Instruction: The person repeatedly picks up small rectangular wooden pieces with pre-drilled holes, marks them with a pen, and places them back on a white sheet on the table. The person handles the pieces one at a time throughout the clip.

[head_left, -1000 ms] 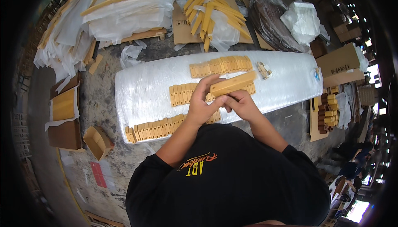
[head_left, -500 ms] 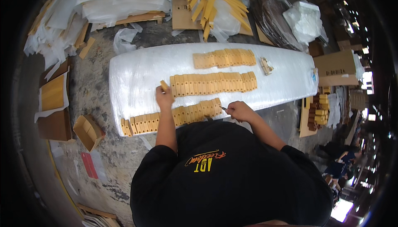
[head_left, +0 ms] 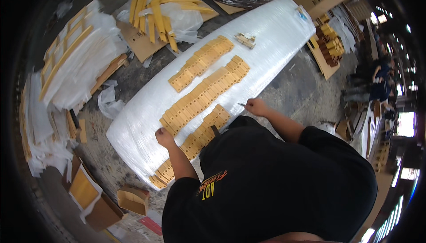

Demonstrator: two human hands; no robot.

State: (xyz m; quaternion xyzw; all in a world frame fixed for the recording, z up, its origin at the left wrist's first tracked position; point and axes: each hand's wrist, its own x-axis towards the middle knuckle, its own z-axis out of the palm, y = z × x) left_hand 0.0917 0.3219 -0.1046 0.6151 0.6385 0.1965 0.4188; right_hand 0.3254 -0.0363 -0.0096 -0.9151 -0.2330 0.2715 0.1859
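Note:
My left hand [head_left: 164, 137] is closed at the near left end of the middle row of wooden blocks [head_left: 204, 93], its fingertips pinching the end block. These blocks are light yellow-brown, with dark round holes, and stand side by side. In my right hand [head_left: 256, 107] is a slim tool [head_left: 242, 104] with a dark tip pointing left; its exact kind is too small to tell. The near row of blocks [head_left: 197, 140] lies close to my body, partly hidden by my left forearm. A shorter far row of blocks [head_left: 202, 63] lies beyond the middle one.
A long surface wrapped in clear plastic [head_left: 137, 129] carries the rows and a small bundle of wooden pieces [head_left: 245, 40]. Yellow wooden strips [head_left: 155, 14] lie on cardboard behind it. An open carton [head_left: 133, 201] stands at lower left. Other people [head_left: 379, 83] are far right.
My view has turned, so the wrapped surface now slants up to the right. My left hand has brought the block it carried down to the left end of the middle row.

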